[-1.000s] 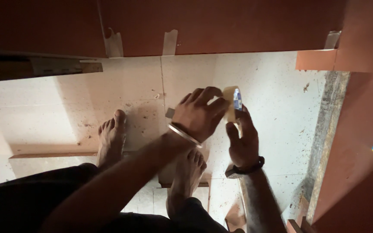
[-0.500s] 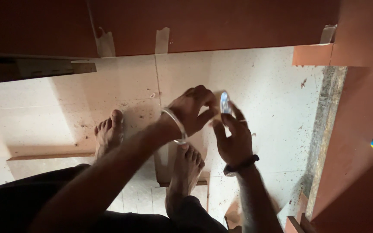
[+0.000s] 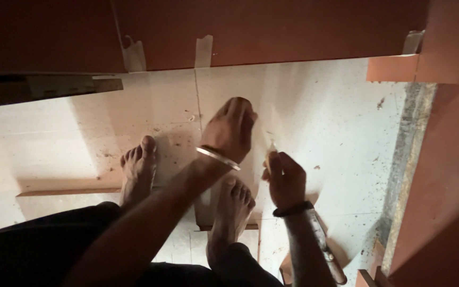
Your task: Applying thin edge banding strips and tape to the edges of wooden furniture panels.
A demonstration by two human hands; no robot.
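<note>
My left hand [image 3: 230,129], with a metal bangle on the wrist, hovers over the white floor, its back to the camera and its fingers curled under. Whether it pinches anything is hidden. My right hand [image 3: 285,179], with a dark band on the wrist, sits just right of and below it. It grips a small pale roll of tape [image 3: 270,148], seen edge-on as a thin sliver above the fingers. The two hands are a short gap apart. My bare feet [image 3: 138,167] stand below them.
Reddish-brown panels [image 3: 272,29] span the top, with short strips of masking tape [image 3: 204,50] stuck along their lower edge. Another brown panel [image 3: 442,175] rises at the right beside a grey stone strip [image 3: 406,154]. A thin wood strip [image 3: 67,192] lies at the left.
My left hand has left the roll and moved up and away from my right hand. My right hand has dropped lower and turned the roll edge-on.
</note>
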